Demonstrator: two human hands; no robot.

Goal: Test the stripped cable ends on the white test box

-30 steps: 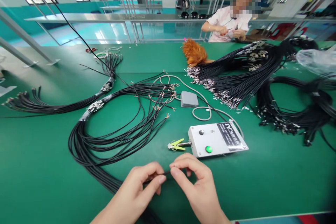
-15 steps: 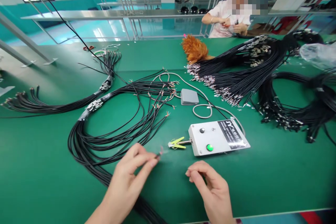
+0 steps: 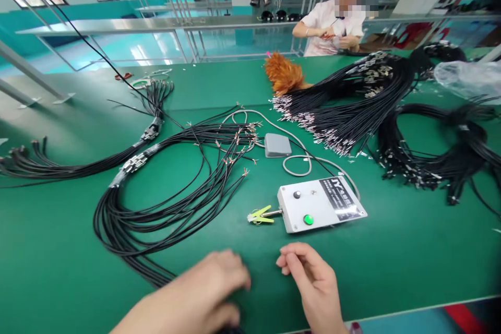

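Note:
My left hand (image 3: 213,289) is low at the table's front edge, knuckles up and blurred, over the near end of a looped bundle of black cables (image 3: 156,216). Whether it grips a cable is hidden. My right hand (image 3: 313,282) rests beside it with thumb and forefinger pinched, nothing visible between them. Just beyond both hands lies a white control box (image 3: 332,209) with a green button (image 3: 308,219) and a yellow-green clip (image 3: 259,215) sticking out of its left side.
A grey pedal (image 3: 277,145) with a grey cord lies behind the box. Big black cable bundles (image 3: 352,115) with metal tips fill the right, another bundle (image 3: 58,164) lies left. An orange feather duster (image 3: 282,74) and a plastic bag (image 3: 467,78) sit farther back. A person (image 3: 332,26) works across the table.
My hands parted from a cable end held between them. The left hand carried the end left, then dropped down toward the front edge; the right hand stayed low near the box.

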